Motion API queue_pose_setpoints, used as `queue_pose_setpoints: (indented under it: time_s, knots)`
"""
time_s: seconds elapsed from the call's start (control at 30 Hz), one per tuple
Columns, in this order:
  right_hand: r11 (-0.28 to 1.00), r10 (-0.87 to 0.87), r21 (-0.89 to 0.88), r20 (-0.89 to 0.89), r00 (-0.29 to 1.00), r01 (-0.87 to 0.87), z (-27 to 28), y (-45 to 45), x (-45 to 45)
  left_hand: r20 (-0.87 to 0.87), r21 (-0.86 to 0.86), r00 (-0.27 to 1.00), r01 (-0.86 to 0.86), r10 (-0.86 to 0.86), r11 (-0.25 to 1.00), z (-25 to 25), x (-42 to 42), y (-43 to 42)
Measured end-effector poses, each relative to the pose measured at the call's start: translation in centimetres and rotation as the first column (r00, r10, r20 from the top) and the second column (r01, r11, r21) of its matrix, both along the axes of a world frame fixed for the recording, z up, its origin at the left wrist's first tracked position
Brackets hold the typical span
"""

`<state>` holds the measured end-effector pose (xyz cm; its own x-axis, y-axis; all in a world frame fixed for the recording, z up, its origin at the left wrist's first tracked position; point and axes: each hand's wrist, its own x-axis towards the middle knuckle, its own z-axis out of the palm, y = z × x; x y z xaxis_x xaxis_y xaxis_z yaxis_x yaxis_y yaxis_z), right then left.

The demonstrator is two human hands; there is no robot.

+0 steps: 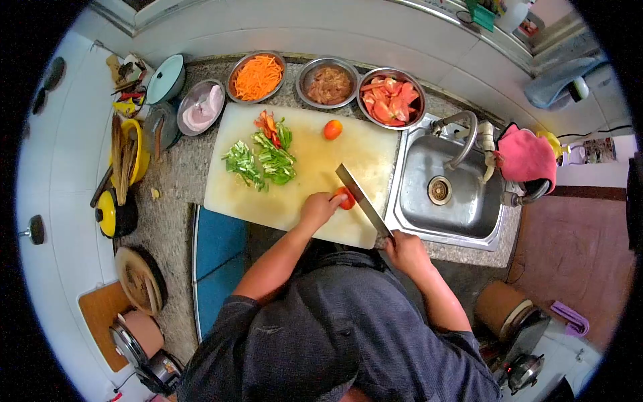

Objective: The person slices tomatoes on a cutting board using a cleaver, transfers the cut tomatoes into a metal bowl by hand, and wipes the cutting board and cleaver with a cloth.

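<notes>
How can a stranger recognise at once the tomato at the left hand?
Find the pale cutting board left of the sink. Near its lower right, the left hand holds the red tomato beside the knife. Unlike the loose tomato farther back, this one is held.

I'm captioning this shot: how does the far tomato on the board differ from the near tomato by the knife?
The far tomato lies untouched; the near tomato is held by the left hand, beside the knife. The far tomato is in full view; the near tomato is partly hidden by that hand. Both are on the cutting board.
</notes>
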<state>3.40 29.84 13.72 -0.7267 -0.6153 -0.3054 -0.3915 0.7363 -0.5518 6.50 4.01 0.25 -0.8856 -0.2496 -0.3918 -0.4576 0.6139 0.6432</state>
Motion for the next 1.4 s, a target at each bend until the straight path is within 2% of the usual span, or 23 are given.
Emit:
queue_pose_setpoints:
  time_s: [0.1, 0.27, 0.53, 0.6, 0.67, 0.77, 0.83, 0.9, 0.93, 1.0, 1.03, 1.1, 1.27, 1.4]
  knots:
    - [0.999, 0.035, 0.003, -0.022, 0.999, -0.035, -0.2, 0.5, 0.6, -0.010, -0.005, 1.000, 0.021, -0.021, 1.000, -0.2, 0.0, -0.2]
    - [0.987, 0.010, 0.160, 0.035, 0.999, -0.015, 1.4, 0.9, 1.7, 0.015, 0.034, 0.999, -0.033, 0.032, 0.999, 0.2, 0.0, 0.2]
    - [0.977, 0.033, 0.210, 0.058, 0.998, -0.045, 2.3, -0.4, 1.6, 0.018, 0.000, 1.000, -0.016, 0.016, 1.000, -1.5, 0.1, -0.2]
    - [0.974, 0.051, 0.219, 0.060, 0.997, -0.063, 1.3, -1.4, 0.8, 0.089, 0.069, 0.996, -0.033, 0.027, 0.997, -1.0, -0.1, -0.5]
    - [0.973, 0.078, 0.216, 0.025, 0.997, -0.082, -0.4, -3.4, 0.3, 0.069, 0.078, 0.998, -0.018, 0.013, 0.997, -0.2, 0.0, -0.5]
    - [0.991, 0.090, 0.105, -0.053, 0.995, -0.084, -5.0, -5.9, -0.2, 0.024, 0.055, 1.000, 0.000, -0.001, 0.998, -0.2, 0.3, -0.3]
    - [0.996, 0.079, 0.042, -0.108, 0.991, -0.075, -6.1, -7.2, -0.7, -0.005, 0.018, 1.000, 0.005, -0.005, 1.000, -0.6, 0.6, -0.4]
    - [0.999, 0.043, 0.026, -0.148, 0.988, -0.039, -6.6, -7.8, -1.0, -0.028, 0.061, 0.999, -0.028, 0.030, 0.998, -0.9, 1.0, -0.5]
    - [0.999, 0.042, 0.025, -0.146, 0.988, -0.039, -6.6, -7.7, -1.2, -0.026, 0.059, 0.999, -0.027, 0.029, 0.998, -1.0, 1.2, -0.7]
    - [0.999, 0.024, -0.022, -0.112, 0.993, -0.027, -6.3, -7.3, -2.2, 0.033, 0.173, 0.998, -0.060, 0.055, 0.983, -0.7, 1.6, -1.3]
    - [1.000, 0.012, 0.020, -0.100, 0.995, -0.010, -6.2, -7.4, -2.4, 0.034, 0.173, 0.998, -0.063, 0.058, 0.983, -0.3, 1.8, -1.4]
    - [0.999, 0.016, 0.029, -0.078, 0.997, -0.014, -5.3, -7.7, -2.2, 0.101, 0.283, 0.991, -0.114, 0.088, 0.952, 0.4, 2.3, -1.7]
    - [0.997, 0.078, 0.020, -0.054, 0.995, -0.077, -2.6, -6.8, -0.8, 0.069, 0.280, 0.992, -0.123, 0.108, 0.952, 0.0, 2.6, -1.6]
    - [0.990, 0.075, 0.120, 0.020, 0.997, -0.077, -1.9, -5.5, 0.4, 0.049, 0.273, 0.992, -0.128, 0.119, 0.953, -0.3, 2.6, -1.5]
